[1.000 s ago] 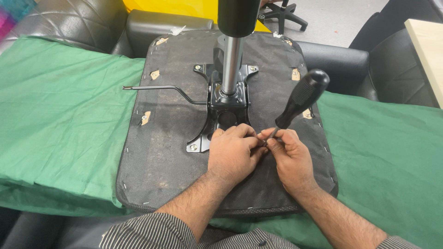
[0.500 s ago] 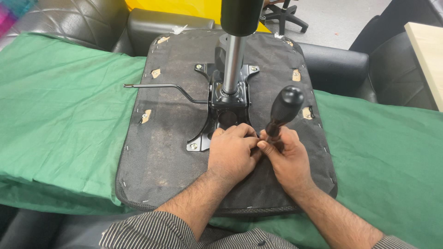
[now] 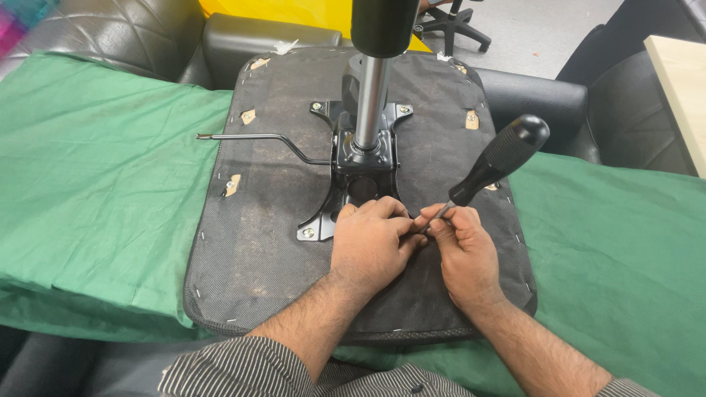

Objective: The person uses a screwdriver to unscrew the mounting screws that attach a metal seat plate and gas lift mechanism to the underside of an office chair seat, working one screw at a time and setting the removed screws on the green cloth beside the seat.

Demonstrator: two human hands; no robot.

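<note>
**On the upturned seat base, a screwdriver set at the bracket**

Atop the green-draped bench, the left hand (image 3: pixel 371 246) curls closed over the near corner of the metal bracket (image 3: pixel 360 165), hiding whatever it pinches. The right hand (image 3: pixel 463 254) grips the screwdriver (image 3: pixel 494 162) by its shaft, handle tilted up and right. Held so low and slanted, the tip could likely slip and jab the left fingers.

Screwdriver (image 3: pixel 494 160) now tilted well over to the right again, black handle leaning away from the metal post (image 3: pixel 370 103), after standing steeper half a second ago. Right hand (image 3: pixel 462 254) fingers shifted slightly on the shaft, beside the left hand (image 3: pixel 371 246).
</note>
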